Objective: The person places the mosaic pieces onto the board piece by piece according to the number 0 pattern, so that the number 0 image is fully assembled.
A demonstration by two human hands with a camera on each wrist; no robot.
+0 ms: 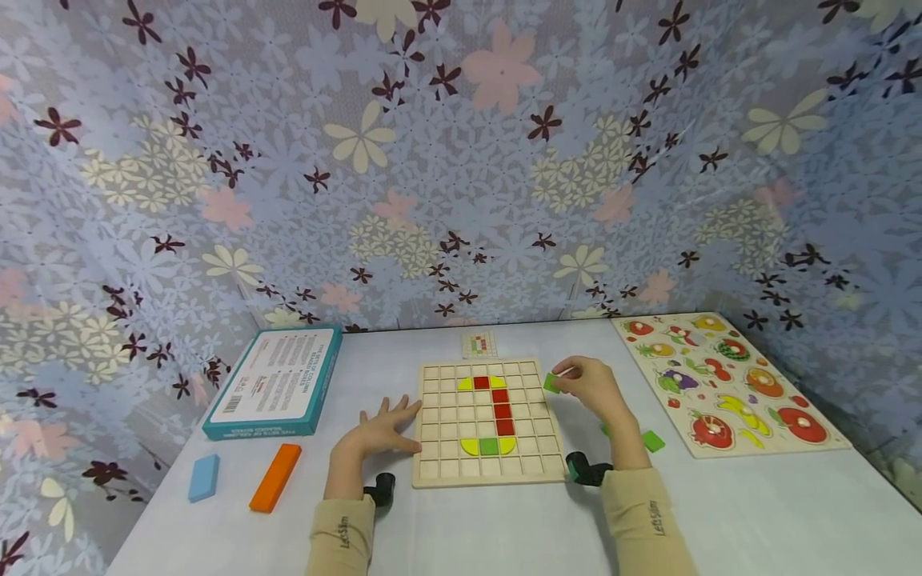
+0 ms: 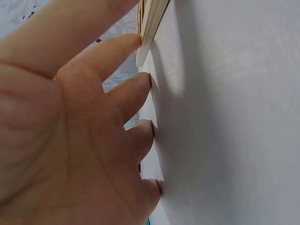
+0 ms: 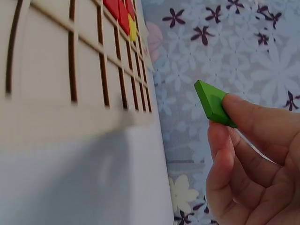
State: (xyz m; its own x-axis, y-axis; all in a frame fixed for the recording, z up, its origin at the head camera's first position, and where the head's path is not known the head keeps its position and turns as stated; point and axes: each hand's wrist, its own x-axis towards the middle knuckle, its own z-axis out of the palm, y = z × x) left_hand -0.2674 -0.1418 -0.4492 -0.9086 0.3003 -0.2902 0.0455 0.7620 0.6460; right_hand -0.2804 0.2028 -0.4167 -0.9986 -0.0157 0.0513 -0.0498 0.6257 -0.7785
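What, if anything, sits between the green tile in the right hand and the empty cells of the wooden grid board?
Nothing visible. The right hand pinches the green tile at the board's right edge, and the nearby cells are empty. The left hand rests at the board's left edge.

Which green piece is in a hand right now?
The green tile pinched by the right hand beside the board's right edge; the others lie on the table or in the grid.

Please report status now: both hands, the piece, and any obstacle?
Left hand flat on table, fingertips at grid board edge. Right hand pinches green tile beside the board, above the table. Nothing blocks the open cells.
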